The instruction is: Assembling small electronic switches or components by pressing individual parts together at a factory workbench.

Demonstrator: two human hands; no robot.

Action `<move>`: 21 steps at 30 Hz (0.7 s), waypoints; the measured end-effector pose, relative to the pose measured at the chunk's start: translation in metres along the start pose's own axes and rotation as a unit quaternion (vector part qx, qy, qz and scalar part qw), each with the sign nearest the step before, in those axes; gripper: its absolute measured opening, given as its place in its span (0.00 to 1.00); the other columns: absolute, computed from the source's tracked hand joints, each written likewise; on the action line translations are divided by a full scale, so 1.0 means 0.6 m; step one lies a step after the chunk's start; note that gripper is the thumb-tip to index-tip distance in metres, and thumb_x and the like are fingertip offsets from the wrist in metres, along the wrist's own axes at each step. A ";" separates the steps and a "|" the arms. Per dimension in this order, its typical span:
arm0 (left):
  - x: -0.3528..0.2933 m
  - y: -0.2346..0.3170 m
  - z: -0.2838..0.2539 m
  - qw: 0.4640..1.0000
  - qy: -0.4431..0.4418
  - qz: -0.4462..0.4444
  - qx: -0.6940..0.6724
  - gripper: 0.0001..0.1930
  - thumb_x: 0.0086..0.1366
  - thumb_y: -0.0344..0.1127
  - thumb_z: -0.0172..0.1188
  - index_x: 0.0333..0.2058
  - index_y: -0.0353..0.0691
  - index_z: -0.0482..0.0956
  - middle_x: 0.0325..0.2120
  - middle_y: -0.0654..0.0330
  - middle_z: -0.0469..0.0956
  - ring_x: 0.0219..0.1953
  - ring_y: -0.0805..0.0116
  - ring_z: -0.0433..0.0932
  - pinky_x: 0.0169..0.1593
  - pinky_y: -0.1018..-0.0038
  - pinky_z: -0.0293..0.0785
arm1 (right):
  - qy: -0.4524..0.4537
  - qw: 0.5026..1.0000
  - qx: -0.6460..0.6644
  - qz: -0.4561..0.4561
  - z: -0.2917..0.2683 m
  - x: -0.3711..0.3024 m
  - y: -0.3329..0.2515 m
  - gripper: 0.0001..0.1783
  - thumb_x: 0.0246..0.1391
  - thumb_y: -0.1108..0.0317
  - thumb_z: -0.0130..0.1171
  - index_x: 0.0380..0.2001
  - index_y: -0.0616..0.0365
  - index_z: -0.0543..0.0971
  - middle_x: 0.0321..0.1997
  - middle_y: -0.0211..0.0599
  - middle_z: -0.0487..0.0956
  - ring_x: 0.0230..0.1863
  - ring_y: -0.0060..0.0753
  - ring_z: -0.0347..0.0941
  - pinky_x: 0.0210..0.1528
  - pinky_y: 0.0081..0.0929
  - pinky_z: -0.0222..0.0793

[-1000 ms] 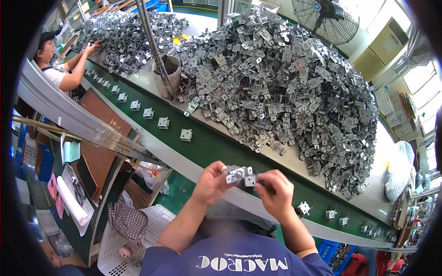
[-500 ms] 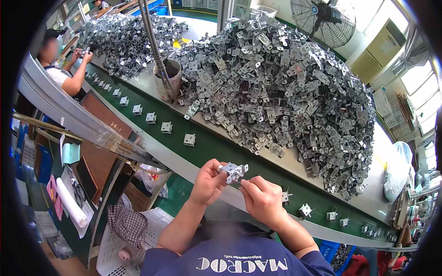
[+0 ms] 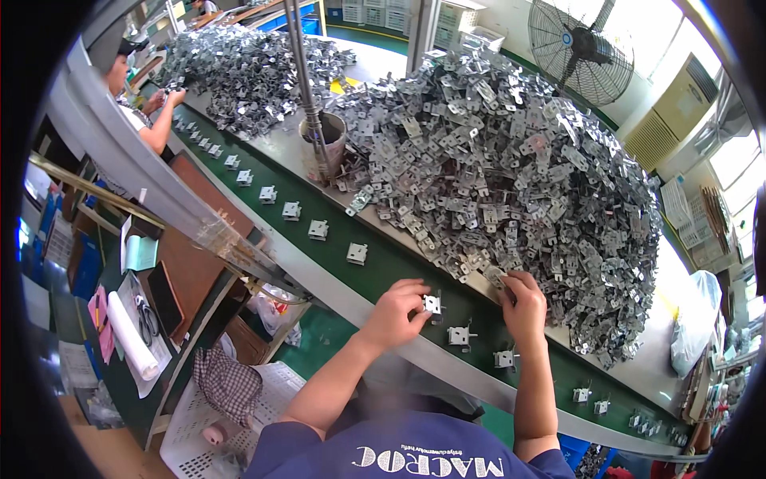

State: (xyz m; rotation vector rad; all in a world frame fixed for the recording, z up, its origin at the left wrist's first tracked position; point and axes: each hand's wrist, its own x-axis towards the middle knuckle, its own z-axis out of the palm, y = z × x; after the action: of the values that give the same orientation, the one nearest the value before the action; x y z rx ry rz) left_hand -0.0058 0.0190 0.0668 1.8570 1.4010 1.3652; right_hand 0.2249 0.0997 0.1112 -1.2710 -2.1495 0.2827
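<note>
My left hand (image 3: pixel 397 315) is closed, thumb and fingers around the near-left side of a small boxy metal assembly (image 3: pixel 432 306) at the green belt (image 3: pixel 383 275). My right hand (image 3: pixel 524 305) reaches past the belt to the front edge of a big heap of stamped metal brackets (image 3: pixel 511 160). Its thumb and fingertips close on a flat metal bracket (image 3: pixel 495 277) there. Between the hands, another metal assembly (image 3: pixel 459 336) with thin pins sticking out rests on the belt.
More assemblies (image 3: pixel 357 254) line the belt both ways. A grey can (image 3: pixel 333 144) with upright rods stands left of the heap, before a second heap (image 3: pixel 247 72). A co-worker (image 3: pixel 144 112) handles parts at far left. A metal rail (image 3: pixel 335 283) borders the belt's near side.
Both hands were together on one assembly above the belt's near edge. My left hand has moved right and down to the belt; my right has moved away to the heap. The view has shifted.
</note>
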 end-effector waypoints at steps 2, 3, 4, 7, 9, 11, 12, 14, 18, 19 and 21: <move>0.008 0.002 -0.022 0.997 0.050 0.001 0.053 0.07 0.44 0.25 0.62 0.18 0.32 0.72 0.35 0.48 0.77 0.41 0.50 0.74 0.45 0.64 0.70 | -0.015 1.000 -0.003 -0.009 0.009 -0.009 0.012 0.11 0.38 0.78 0.62 0.30 0.62 0.77 0.33 0.42 0.75 0.34 0.46 0.73 0.35 0.32 0.70; 0.013 -0.001 -0.035 0.990 0.098 0.001 0.103 0.06 0.45 0.26 0.61 0.18 0.32 0.73 0.35 0.49 0.77 0.41 0.51 0.74 0.45 0.64 0.70 | -0.023 1.000 -0.003 -0.002 0.011 -0.015 0.010 0.10 0.39 0.76 0.62 0.29 0.61 0.77 0.33 0.41 0.75 0.32 0.46 0.73 0.34 0.33 0.70; 0.018 -0.009 -0.049 0.976 0.154 0.004 0.157 0.05 0.47 0.26 0.60 0.19 0.32 0.73 0.34 0.50 0.76 0.40 0.51 0.73 0.45 0.64 0.70 | -0.031 1.000 -0.004 0.005 0.013 -0.018 0.007 0.09 0.40 0.74 0.63 0.29 0.60 0.77 0.32 0.40 0.75 0.31 0.46 0.74 0.33 0.34 0.70; 0.038 -0.029 -0.096 0.928 0.171 -0.060 0.327 0.09 0.50 0.26 0.59 0.32 0.34 0.76 0.37 0.51 0.72 0.40 0.51 0.70 0.43 0.63 0.69 | -0.053 0.996 0.057 0.031 0.014 -0.026 -0.017 0.11 0.39 0.72 0.65 0.29 0.62 0.78 0.31 0.42 0.75 0.30 0.45 0.74 0.33 0.33 0.70; 0.039 -0.053 -0.104 0.929 0.129 -0.172 0.302 0.08 0.52 0.25 0.59 0.32 0.33 0.74 0.36 0.50 0.70 0.37 0.51 0.71 0.41 0.63 0.69 | -0.058 0.996 0.060 0.030 0.027 -0.030 -0.025 0.15 0.37 0.71 0.67 0.32 0.62 0.78 0.30 0.43 0.75 0.28 0.44 0.74 0.32 0.32 0.70; 0.031 -0.061 -0.106 0.941 0.109 -0.187 0.261 0.09 0.51 0.24 0.59 0.32 0.33 0.73 0.34 0.50 0.70 0.35 0.53 0.71 0.39 0.66 0.70 | -0.057 0.995 0.085 0.002 0.031 -0.024 -0.032 0.16 0.36 0.72 0.68 0.33 0.63 0.78 0.29 0.42 0.75 0.29 0.43 0.74 0.34 0.30 0.70; 0.027 -0.064 -0.105 0.949 0.089 -0.203 0.223 0.09 0.50 0.23 0.59 0.33 0.33 0.73 0.31 0.51 0.70 0.32 0.56 0.72 0.36 0.68 0.71 | -0.055 0.995 0.080 0.008 0.028 -0.018 -0.032 0.16 0.36 0.72 0.68 0.33 0.63 0.78 0.29 0.42 0.75 0.29 0.43 0.74 0.34 0.30 0.70; 0.015 -0.069 -0.110 0.965 0.073 -0.185 0.168 0.11 0.49 0.22 0.60 0.33 0.32 0.72 0.28 0.53 0.70 0.29 0.60 0.72 0.33 0.71 0.70 | -0.064 0.987 0.125 0.084 0.018 -0.005 -0.028 0.18 0.36 0.72 0.68 0.34 0.62 0.78 0.31 0.42 0.76 0.31 0.45 0.74 0.35 0.31 0.69; -0.011 -0.043 -0.069 0.970 0.085 -0.215 -0.078 0.09 0.53 0.22 0.60 0.32 0.35 0.70 0.21 0.63 0.71 0.23 0.77 0.70 0.26 0.80 0.67 | -0.005 0.999 0.035 0.041 0.017 0.016 -0.005 0.16 0.36 0.72 0.68 0.32 0.63 0.78 0.34 0.45 0.75 0.31 0.46 0.73 0.34 0.33 0.68; -0.013 -0.026 -0.056 0.940 0.103 -0.249 -0.209 0.08 0.55 0.24 0.60 0.32 0.36 0.70 0.21 0.65 0.72 0.22 0.80 0.69 0.26 0.81 0.66 | -0.003 0.998 0.034 0.044 0.024 0.012 0.004 0.16 0.36 0.72 0.68 0.32 0.63 0.78 0.34 0.45 0.75 0.31 0.46 0.73 0.34 0.33 0.68; -0.028 -0.013 -0.043 0.921 0.066 -0.287 -0.257 0.05 0.58 0.27 0.58 0.32 0.37 0.70 0.22 0.65 0.73 0.21 0.81 0.69 0.26 0.84 0.65 | -0.038 0.997 0.022 0.065 0.032 0.008 0.012 0.15 0.36 0.71 0.67 0.31 0.65 0.77 0.34 0.46 0.74 0.32 0.47 0.73 0.33 0.34 0.69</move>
State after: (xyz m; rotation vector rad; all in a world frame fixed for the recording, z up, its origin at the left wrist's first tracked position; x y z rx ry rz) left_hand -0.0322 0.0019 0.0638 0.9345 1.3318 1.3776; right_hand 0.2166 0.1097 0.0945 -1.3989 -2.1147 0.4363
